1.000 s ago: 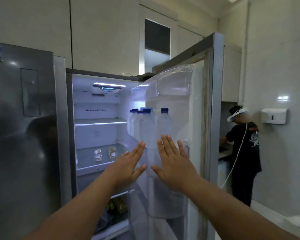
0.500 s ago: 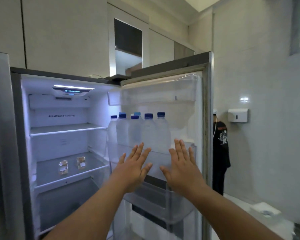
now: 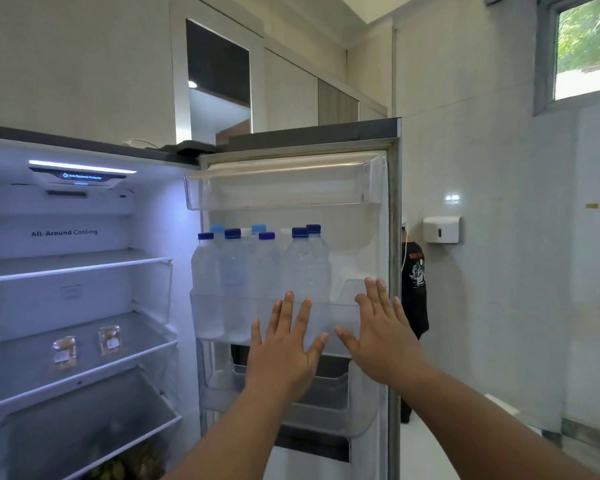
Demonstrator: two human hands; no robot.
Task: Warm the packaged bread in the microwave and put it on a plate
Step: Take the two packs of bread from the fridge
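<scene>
1. Since a second ago the view has swung right: the left fridge door is out of frame, the open right door [image 3: 392, 271] now faces the camera, and a window [image 3: 587, 46] has come into view at upper right. Both hands stay raised.
2. Left hand [image 3: 284, 355]: fingers straight and spread, holding nothing, in front of the door bin [image 3: 347, 327]; contact with the bin cannot be told.
3. Right hand [image 3: 383, 336]: likewise flat and empty, just beside the left, not touching it.
4. Bread: two small clear packets [image 3: 65, 351] [image 3: 110, 339] lie side by side on a middle fridge shelf [image 3: 25, 379], well apart from both hands.
5. Bottles [image 3: 260, 271], blue caps, stand upright in the door bin above the hands.
6. A person in a black shirt [image 3: 414, 289] stands behind the door edge; a white wall dispenser [image 3: 442, 229] is mounted nearby.
</scene>
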